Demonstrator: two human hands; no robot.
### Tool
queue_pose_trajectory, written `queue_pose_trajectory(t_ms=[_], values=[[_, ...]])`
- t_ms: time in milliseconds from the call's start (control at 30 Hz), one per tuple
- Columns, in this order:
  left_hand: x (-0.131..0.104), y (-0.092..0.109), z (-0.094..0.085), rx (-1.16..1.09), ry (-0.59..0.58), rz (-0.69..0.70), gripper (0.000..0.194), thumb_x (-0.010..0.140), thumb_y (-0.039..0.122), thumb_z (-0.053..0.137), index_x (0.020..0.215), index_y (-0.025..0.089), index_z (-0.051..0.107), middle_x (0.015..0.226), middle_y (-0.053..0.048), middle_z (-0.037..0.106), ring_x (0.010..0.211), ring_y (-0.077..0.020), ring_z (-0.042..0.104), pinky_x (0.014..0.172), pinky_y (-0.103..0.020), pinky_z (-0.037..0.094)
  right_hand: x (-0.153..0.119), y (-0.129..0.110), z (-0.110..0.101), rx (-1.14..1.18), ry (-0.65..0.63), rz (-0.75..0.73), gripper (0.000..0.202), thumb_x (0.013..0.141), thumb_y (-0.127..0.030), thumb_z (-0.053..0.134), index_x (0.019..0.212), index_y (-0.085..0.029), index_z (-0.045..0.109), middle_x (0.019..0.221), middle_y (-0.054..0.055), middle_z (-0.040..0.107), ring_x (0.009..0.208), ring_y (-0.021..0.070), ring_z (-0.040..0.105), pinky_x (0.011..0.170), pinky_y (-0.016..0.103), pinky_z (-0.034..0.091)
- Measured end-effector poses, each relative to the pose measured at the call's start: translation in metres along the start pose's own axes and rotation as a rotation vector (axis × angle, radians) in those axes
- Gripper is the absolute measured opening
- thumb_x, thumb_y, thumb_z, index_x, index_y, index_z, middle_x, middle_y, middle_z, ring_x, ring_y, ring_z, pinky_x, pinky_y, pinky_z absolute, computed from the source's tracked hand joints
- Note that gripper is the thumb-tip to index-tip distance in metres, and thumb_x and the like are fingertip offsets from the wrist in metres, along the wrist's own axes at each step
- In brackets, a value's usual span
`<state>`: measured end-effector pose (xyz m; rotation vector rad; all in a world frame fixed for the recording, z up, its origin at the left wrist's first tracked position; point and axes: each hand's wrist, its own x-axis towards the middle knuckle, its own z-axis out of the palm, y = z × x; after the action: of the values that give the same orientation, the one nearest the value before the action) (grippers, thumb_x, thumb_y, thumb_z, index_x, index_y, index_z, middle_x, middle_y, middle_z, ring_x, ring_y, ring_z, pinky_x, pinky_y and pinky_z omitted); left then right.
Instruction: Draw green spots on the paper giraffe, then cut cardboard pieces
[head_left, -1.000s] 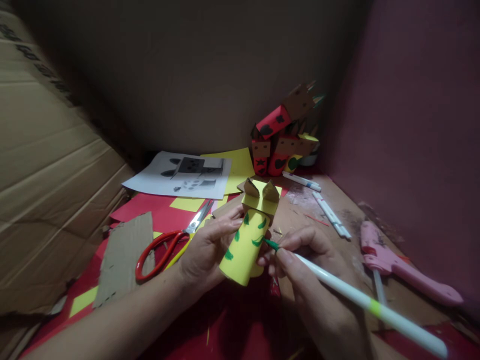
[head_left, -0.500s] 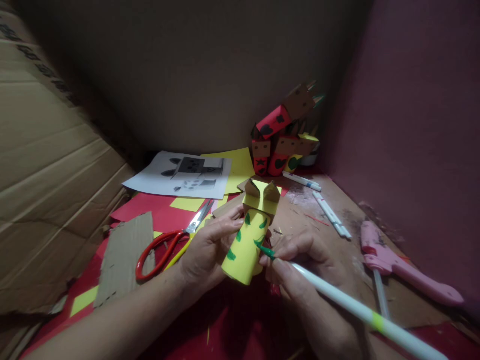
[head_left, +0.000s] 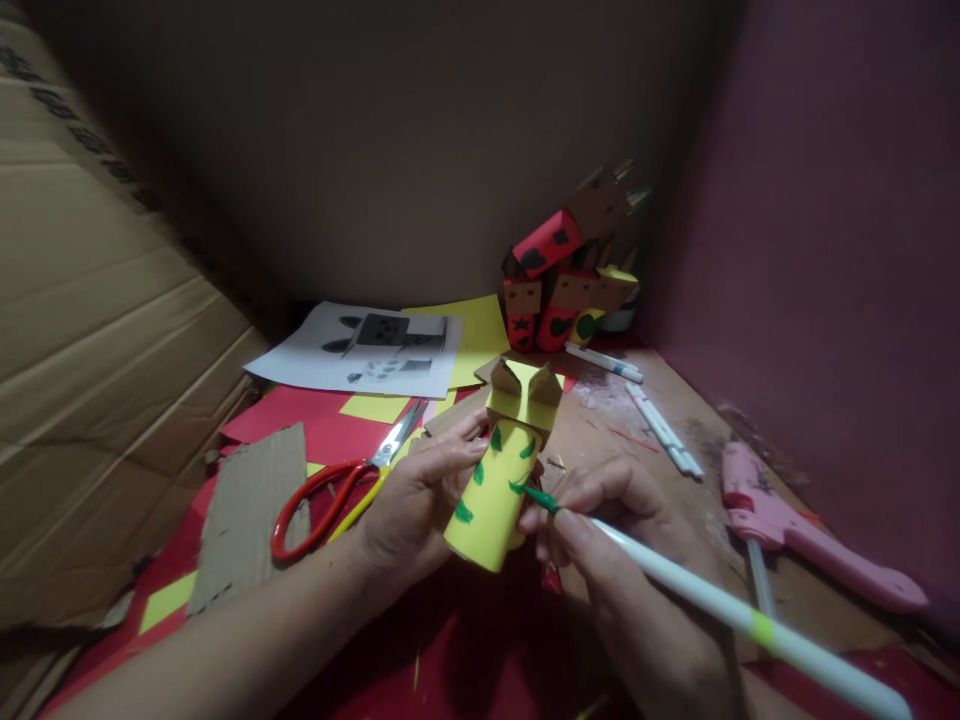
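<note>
A yellow paper-tube figure with a boxy head and two brown cardboard ears rests in my left hand, the fingers and thumb closed around its left side. Several green leaf-like marks dot the tube. My right hand pinches a white felt-tip pen with a green tip near its front end. The tip is at or just beside a green mark on the tube's right side; I cannot tell if it touches. Red and yellow handled scissors lie left of my left hand.
A printed drawing sheet lies on yellow and red papers at the back. Red tube figures are stacked behind, near white pens. A pink glue gun lies right. Corrugated cardboard is on the left.
The pen has shifted slightly to the right with my right hand, its tip a little farther from the tube. My left hand and the figure have hardly moved.
</note>
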<state>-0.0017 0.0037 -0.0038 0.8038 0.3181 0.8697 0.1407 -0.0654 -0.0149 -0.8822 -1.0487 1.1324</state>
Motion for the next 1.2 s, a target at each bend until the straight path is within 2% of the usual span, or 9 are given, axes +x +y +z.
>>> queue_pose_trajectory(t_ms=[100, 267, 600, 733, 867, 1200], values=[[-0.001, -0.0002, -0.0005, 0.003, 0.018, -0.002, 0.034, 0.086, 0.009, 0.035, 0.113, 0.015, 0.055, 0.083, -0.008, 0.066, 0.062, -0.0173, 0.065, 0.062, -0.03, 0.054, 0.0005, 0.0012, 0.0003, 0.04, -0.015, -0.002, 0.005, 0.084, -0.024, 0.063, 0.081, -0.025, 0.059, 0.069, -0.002, 0.064, 0.06, 0.0108, 0.06, 0.052, 0.019, 0.047], [-0.0012, -0.0009, -0.0002, -0.001, -0.005, -0.008, 0.032, 0.086, 0.01, 0.034, 0.111, 0.015, 0.054, 0.08, -0.009, 0.067, 0.058, -0.0189, 0.064, 0.058, -0.032, 0.053, 0.0006, -0.0017, 0.0022, -0.025, -0.013, -0.066, 0.006, 0.084, -0.019, 0.062, 0.081, -0.024, 0.059, 0.07, -0.002, 0.064, 0.058, 0.0097, 0.058, 0.051, 0.019, 0.048], [-0.001, -0.0009, 0.0001, 0.012, 0.025, -0.013, 0.03, 0.086, 0.012, 0.037, 0.11, 0.015, 0.054, 0.078, -0.009, 0.067, 0.057, -0.0183, 0.064, 0.059, -0.031, 0.052, -0.0008, -0.005, 0.0007, -0.143, -0.004, -0.059, 0.008, 0.084, -0.026, 0.063, 0.077, -0.023, 0.058, 0.075, 0.001, 0.066, 0.062, 0.0131, 0.06, 0.043, 0.02, 0.042], [-0.0002, -0.0009, 0.0003, 0.006, 0.036, -0.013, 0.033, 0.086, 0.011, 0.037, 0.114, 0.015, 0.054, 0.081, -0.008, 0.067, 0.059, -0.0179, 0.064, 0.059, -0.03, 0.053, 0.0004, -0.0031, 0.001, -0.103, 0.019, -0.053, 0.007, 0.083, -0.023, 0.063, 0.078, -0.023, 0.058, 0.072, 0.0, 0.065, 0.059, 0.0119, 0.059, 0.045, 0.019, 0.043], [0.0004, -0.0001, 0.0015, -0.006, -0.008, -0.008, 0.032, 0.087, 0.011, 0.035, 0.11, 0.016, 0.057, 0.081, -0.008, 0.066, 0.058, -0.0181, 0.064, 0.059, -0.031, 0.053, 0.0017, -0.0013, 0.0018, -0.036, -0.004, -0.065, 0.006, 0.084, -0.02, 0.062, 0.08, -0.024, 0.059, 0.068, -0.002, 0.064, 0.058, 0.0108, 0.059, 0.05, 0.019, 0.048], [-0.0007, 0.001, 0.0021, -0.012, 0.017, -0.014, 0.031, 0.085, 0.012, 0.039, 0.108, 0.017, 0.059, 0.082, -0.008, 0.065, 0.062, -0.0186, 0.065, 0.058, -0.032, 0.055, 0.0004, -0.0026, 0.0012, 0.06, 0.001, -0.038, 0.007, 0.084, -0.019, 0.063, 0.08, -0.025, 0.062, 0.073, -0.002, 0.068, 0.066, 0.0108, 0.065, 0.06, 0.019, 0.054]])
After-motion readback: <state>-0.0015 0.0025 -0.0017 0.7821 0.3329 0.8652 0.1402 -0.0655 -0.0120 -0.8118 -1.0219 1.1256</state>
